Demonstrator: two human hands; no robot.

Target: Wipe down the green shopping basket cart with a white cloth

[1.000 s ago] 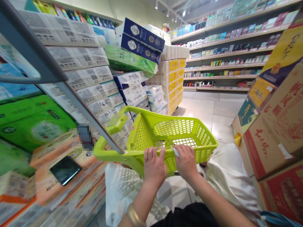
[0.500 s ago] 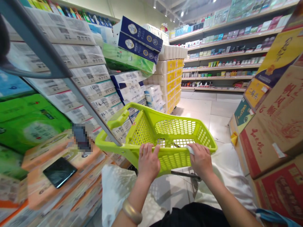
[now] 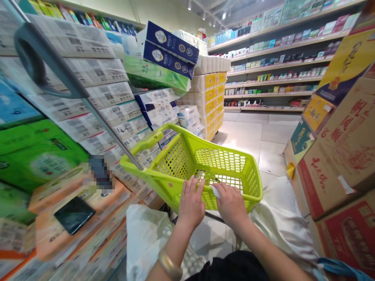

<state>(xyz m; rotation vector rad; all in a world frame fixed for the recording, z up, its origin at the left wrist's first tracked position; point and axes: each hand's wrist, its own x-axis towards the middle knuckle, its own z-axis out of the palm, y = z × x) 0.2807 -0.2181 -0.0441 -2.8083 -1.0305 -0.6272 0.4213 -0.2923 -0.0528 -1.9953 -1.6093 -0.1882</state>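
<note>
A lime-green plastic shopping basket with a grey pull handle stands in the aisle in front of me. My left hand rests on its near rim, fingers hooked over the edge. My right hand is on the same rim just to the right, closed on a small white wad, perhaps a cloth or tissue, pressed against the rim. The basket looks empty inside.
Stacked tissue packs line the left, with a black phone lying on an orange pack. Cardboard boxes are stacked on the right. White bags lie by my legs. Product shelves stand beyond the tiled floor.
The right hand slid left along the near rim, back beside the left hand. The basket has turned a little and the view has shifted slightly.
</note>
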